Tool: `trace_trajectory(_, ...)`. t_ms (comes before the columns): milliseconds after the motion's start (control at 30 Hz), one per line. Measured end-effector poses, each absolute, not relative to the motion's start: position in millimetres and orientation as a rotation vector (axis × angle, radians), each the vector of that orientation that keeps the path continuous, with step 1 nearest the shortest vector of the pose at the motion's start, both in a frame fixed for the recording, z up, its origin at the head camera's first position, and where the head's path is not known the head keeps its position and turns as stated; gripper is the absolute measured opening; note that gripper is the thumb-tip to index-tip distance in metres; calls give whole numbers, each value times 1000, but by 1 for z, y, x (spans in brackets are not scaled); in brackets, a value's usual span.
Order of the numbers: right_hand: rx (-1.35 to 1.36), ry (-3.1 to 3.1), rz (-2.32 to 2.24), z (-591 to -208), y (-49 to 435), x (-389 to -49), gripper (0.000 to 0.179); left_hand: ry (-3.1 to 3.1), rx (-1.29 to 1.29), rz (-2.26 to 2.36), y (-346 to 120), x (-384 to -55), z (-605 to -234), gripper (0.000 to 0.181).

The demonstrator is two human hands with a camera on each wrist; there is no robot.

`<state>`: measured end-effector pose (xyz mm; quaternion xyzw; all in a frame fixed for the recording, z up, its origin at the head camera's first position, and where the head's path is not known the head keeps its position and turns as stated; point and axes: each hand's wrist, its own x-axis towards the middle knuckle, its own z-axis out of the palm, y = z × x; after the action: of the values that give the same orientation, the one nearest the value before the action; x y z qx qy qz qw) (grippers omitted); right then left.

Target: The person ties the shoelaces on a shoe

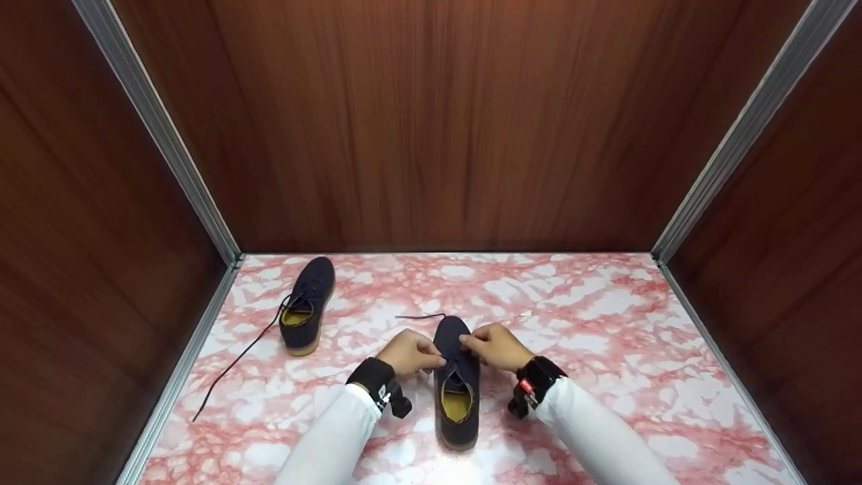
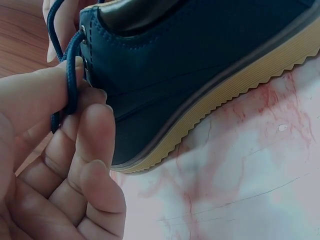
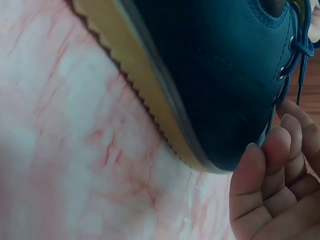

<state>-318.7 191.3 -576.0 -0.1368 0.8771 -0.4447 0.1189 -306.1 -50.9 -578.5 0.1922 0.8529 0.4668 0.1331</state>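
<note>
A dark navy shoe with a yellow lining and tan sole stands between both hands, toe pointing away. My left hand is at the left of its lacing and pinches a loop of the dark shoelace between thumb and forefinger. On the opposite side, my right hand has thumb and forefinger together over the front of the lacing. In the right wrist view, a lace strand runs from the eyelets to these curled fingers, which partly hide it. A loose lace end lies beyond the toe.
A second navy shoe stands at the back left, its long lace trailing toward the front left. Under everything is a red-and-white marbled surface. Brown wood-look panels with grey metal corner strips enclose the back and sides.
</note>
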Motion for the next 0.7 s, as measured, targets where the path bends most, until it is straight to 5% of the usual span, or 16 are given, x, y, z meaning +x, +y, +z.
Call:
trace_trajectory(300, -371, 2523, -1318, -578, 180, -320, 39, 2483, 556, 1355, -50, -305, -579, 12)
trace_trajectory(700, -449, 2596, -1325, -582, 178, -320, 21, 2453, 556, 1396, -51, -304, -581, 13)
